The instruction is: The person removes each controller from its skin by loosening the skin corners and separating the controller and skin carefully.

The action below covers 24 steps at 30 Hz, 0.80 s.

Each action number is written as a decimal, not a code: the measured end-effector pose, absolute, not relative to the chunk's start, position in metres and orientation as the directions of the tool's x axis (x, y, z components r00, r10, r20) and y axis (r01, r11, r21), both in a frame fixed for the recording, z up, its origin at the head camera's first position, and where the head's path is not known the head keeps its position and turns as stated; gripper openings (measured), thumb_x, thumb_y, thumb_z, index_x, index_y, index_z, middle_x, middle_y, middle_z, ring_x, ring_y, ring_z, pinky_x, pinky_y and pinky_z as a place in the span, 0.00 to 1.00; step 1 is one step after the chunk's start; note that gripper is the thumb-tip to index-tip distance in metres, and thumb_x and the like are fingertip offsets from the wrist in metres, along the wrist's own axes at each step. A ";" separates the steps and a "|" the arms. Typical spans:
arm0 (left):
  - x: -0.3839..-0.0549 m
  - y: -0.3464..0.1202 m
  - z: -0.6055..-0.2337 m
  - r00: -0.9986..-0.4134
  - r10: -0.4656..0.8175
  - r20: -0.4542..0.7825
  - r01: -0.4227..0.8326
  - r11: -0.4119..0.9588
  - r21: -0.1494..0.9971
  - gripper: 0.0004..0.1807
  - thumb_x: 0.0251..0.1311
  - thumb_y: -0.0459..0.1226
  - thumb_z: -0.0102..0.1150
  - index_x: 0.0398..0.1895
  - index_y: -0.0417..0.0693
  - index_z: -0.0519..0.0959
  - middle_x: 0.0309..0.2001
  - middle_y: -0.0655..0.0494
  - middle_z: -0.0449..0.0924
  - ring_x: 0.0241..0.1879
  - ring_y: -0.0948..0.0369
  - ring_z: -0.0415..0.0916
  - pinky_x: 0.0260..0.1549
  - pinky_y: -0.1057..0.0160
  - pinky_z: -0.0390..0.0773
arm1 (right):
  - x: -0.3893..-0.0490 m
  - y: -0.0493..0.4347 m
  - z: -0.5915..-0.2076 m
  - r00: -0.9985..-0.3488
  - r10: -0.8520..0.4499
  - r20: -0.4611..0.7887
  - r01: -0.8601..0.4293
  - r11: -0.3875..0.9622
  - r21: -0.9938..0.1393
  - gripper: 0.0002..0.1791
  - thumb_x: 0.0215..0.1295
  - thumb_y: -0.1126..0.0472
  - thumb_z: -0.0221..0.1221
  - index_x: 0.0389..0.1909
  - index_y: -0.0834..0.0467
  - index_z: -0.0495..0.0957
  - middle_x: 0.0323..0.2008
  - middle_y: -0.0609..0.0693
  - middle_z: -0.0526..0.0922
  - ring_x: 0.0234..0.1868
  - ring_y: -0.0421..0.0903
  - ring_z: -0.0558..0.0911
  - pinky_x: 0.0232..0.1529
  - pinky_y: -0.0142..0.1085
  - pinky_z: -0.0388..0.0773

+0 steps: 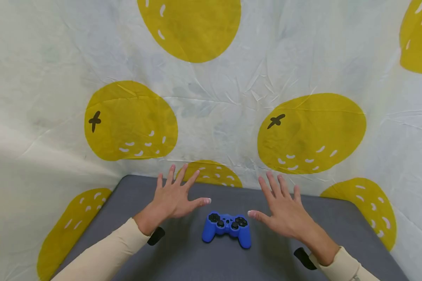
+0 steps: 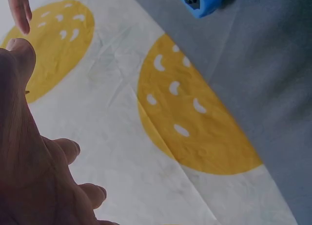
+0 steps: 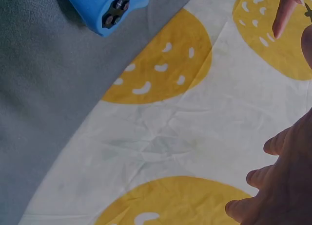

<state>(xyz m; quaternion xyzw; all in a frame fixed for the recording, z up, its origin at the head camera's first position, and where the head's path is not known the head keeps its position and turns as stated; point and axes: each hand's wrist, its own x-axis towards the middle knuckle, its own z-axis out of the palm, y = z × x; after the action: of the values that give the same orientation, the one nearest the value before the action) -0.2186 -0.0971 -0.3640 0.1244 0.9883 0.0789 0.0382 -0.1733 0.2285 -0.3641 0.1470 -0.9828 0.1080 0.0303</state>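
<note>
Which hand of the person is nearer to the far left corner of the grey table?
The left. In the head view, the left hand is to the right of that corner, fairly close; the right hand is much farther right, past the blue controller.

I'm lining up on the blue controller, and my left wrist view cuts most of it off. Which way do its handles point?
Observer: In the head view, both handles of the controller point toward the person.
Operator: Is the right grip touching it?
Observer: No, it hangs spread open on the person's right of it, apart from it.
Operator: Do the thumbsticks show?
Observer: Yes, both, on the upper face between the black button clusters.
</note>
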 end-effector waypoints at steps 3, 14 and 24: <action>-0.219 -0.098 -0.364 -0.966 0.252 -0.056 0.241 0.957 0.163 0.54 0.59 0.81 0.41 0.85 0.76 0.42 0.87 0.55 0.28 0.85 0.41 0.24 0.78 0.28 0.31 | -0.174 0.227 -0.367 -0.954 -0.286 0.092 -0.299 0.932 -0.207 0.59 0.67 0.22 0.51 0.86 0.48 0.38 0.86 0.57 0.35 0.84 0.71 0.38 0.69 0.82 0.32; -0.219 -0.102 -0.373 -0.968 0.248 -0.025 0.242 0.958 0.156 0.54 0.58 0.81 0.41 0.85 0.75 0.42 0.87 0.54 0.29 0.85 0.41 0.24 0.78 0.29 0.32 | -0.177 0.222 -0.374 -0.953 -0.289 0.087 -0.301 0.927 -0.225 0.58 0.67 0.22 0.51 0.86 0.48 0.40 0.86 0.59 0.37 0.84 0.70 0.38 0.70 0.81 0.32; -0.214 -0.100 -0.387 -0.964 0.259 -0.053 0.245 0.949 0.198 0.53 0.59 0.80 0.42 0.85 0.75 0.43 0.87 0.57 0.30 0.85 0.42 0.23 0.78 0.30 0.31 | -0.170 0.224 -0.386 -0.958 -0.278 0.067 -0.286 0.923 -0.259 0.59 0.66 0.22 0.51 0.86 0.51 0.43 0.86 0.61 0.38 0.84 0.71 0.38 0.70 0.80 0.34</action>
<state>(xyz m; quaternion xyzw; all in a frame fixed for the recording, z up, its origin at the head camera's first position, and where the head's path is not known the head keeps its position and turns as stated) -0.2144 -0.0999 -0.3870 0.1277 0.9864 0.0954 0.0390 -0.1700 0.2237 -0.3864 0.1440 -0.9804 0.1340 0.0147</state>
